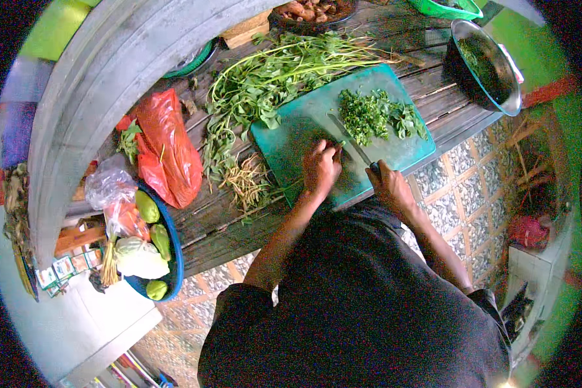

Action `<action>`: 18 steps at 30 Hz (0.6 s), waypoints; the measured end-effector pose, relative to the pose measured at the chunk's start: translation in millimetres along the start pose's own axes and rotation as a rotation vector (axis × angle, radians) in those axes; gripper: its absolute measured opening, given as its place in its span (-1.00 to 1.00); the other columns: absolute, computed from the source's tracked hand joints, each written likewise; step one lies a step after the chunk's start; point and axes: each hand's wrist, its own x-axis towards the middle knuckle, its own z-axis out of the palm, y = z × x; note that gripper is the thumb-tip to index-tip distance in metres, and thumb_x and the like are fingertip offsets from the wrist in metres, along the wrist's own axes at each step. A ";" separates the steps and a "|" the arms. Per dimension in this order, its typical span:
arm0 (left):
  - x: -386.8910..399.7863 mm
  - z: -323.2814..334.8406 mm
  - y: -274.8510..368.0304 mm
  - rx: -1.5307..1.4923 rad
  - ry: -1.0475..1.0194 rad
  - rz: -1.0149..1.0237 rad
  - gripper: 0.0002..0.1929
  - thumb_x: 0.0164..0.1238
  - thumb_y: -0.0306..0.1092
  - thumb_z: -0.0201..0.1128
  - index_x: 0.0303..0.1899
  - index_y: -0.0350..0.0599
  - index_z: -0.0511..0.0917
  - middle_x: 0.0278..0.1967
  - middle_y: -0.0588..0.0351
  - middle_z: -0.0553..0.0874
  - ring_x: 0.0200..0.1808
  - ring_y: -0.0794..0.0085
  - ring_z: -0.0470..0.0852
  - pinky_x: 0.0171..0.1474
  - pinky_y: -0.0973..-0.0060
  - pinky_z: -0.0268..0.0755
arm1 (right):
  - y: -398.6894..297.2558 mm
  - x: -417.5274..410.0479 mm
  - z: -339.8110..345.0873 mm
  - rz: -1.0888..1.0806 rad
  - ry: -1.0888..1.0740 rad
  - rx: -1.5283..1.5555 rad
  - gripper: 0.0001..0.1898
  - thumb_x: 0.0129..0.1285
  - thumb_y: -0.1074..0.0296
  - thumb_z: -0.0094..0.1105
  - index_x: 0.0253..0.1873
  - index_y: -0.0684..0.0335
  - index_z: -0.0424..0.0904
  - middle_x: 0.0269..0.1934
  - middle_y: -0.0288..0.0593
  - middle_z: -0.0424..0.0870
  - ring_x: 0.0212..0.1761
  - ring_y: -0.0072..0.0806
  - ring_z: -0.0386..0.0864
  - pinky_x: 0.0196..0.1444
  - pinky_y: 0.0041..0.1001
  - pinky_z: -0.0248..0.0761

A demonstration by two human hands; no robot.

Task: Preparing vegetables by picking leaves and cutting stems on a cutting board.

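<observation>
My right hand (393, 186) grips the dark handle of a kitchen knife (350, 138), its blade lying across a green cutting board (296, 140). Curled low over the board, my left hand (322, 167) pinches a small bit of green stems (342, 143) beside the blade; most of that piece is hidden by the fingers. Right of the knife sits a pile of chopped green leaves (366, 116). Uncut leafy stems (271, 82) lie along the board's far and left sides. Trimmed stem ends (247, 182) are heaped at its left edge.
A metal bowl (485, 68) with greens stands far right on the wooden slatted table (213, 213). Left are a red plastic bag (167, 145) and a blue basin (178, 262) holding chayotes, cabbage and bagged carrots. A dark bowl (315, 24) of brownish pieces sits at the back.
</observation>
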 end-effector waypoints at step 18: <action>-10.7 13.8 -17.4 -0.030 -0.021 0.014 -0.85 -0.20 -0.41 0.28 -0.48 -0.19 0.57 -0.10 -0.15 0.62 -0.10 -0.04 0.56 -0.01 0.13 0.42 | -8.5 -3.2 1.9 -0.067 -0.037 -0.034 -0.77 0.38 0.26 0.05 -0.20 0.34 0.36 -0.45 0.27 0.59 -0.36 0.25 0.54 -0.47 0.00 0.36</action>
